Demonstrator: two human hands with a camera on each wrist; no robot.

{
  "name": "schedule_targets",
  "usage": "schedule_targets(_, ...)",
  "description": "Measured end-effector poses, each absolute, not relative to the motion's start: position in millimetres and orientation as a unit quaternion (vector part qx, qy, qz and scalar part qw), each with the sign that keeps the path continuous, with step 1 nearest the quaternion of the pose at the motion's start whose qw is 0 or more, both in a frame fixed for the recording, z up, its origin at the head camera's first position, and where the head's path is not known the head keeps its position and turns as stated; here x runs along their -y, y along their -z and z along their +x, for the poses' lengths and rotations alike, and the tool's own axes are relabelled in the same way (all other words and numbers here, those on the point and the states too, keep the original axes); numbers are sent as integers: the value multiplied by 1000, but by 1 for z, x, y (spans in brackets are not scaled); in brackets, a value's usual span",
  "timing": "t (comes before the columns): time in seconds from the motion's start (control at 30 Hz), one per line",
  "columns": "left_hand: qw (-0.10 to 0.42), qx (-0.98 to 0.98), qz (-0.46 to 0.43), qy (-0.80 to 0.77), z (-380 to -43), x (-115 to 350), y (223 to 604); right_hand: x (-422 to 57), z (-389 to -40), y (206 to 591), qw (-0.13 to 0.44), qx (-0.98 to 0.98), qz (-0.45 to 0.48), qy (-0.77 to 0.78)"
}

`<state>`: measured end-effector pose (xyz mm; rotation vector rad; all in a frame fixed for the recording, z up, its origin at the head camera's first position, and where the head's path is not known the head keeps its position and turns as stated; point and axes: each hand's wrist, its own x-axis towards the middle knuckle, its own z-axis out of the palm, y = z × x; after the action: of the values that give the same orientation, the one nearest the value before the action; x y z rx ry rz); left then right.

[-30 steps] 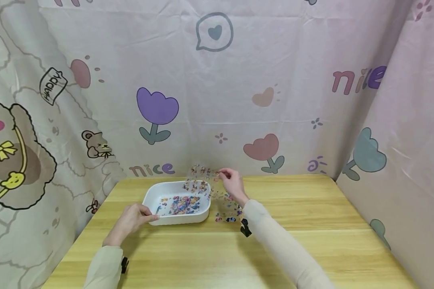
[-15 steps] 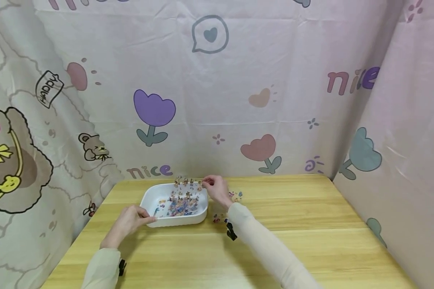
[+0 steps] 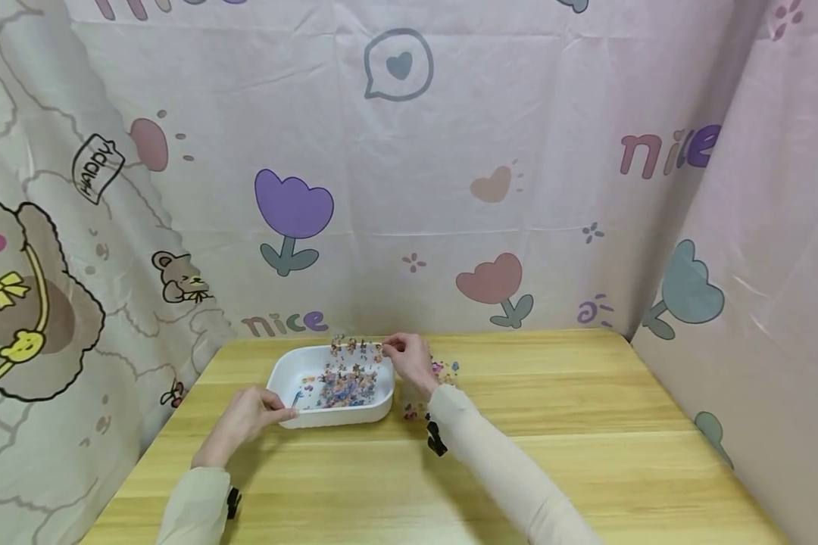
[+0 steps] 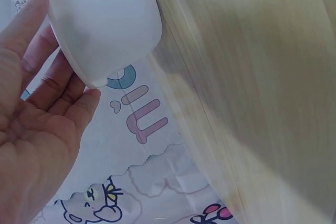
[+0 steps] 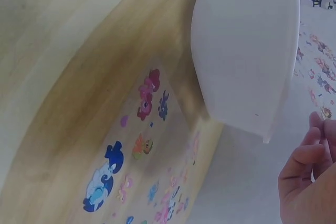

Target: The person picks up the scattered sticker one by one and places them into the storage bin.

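A white plastic basin (image 3: pixel 341 417) stands on the wooden table, with many small colourful stickers (image 3: pixel 344 390) showing inside it. My left hand (image 3: pixel 245 416) grips its front left corner; in the left wrist view, the thumb and fingers close around the basin's rim. My right hand (image 3: pixel 411 360) is at the basin's back right, pinching the edge of a clear sticker sheet (image 3: pixel 351 347) between thumb and fingertips. That sheet hangs over the basin, printed with small cartoon figures. In the right wrist view the fingertips meet at the sheet's lower edge.
Another clear sticker sheet (image 5: pixel 139 150) with cartoon ponies lies on the table right of the basin, partly under my right forearm. A small blue strip (image 3: pixel 298 397) is at the basin's left inside. A patterned curtain (image 3: pixel 395 189) hangs behind the table (image 3: pixel 586 424) and at both sides.
My right hand has moved left, bringing the pinched sticker sheet from above the basin's right side to over its middle. The left hand keeps its grip on the basin's corner.
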<state>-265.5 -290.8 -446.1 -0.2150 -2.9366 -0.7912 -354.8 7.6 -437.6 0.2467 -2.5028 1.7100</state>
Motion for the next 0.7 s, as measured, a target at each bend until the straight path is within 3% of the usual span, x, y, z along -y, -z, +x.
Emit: schedule_targets(0.7, 43, 962, -65, 263, -267, 291, 446, 9, -356, 441, 62, 830, 98, -545)
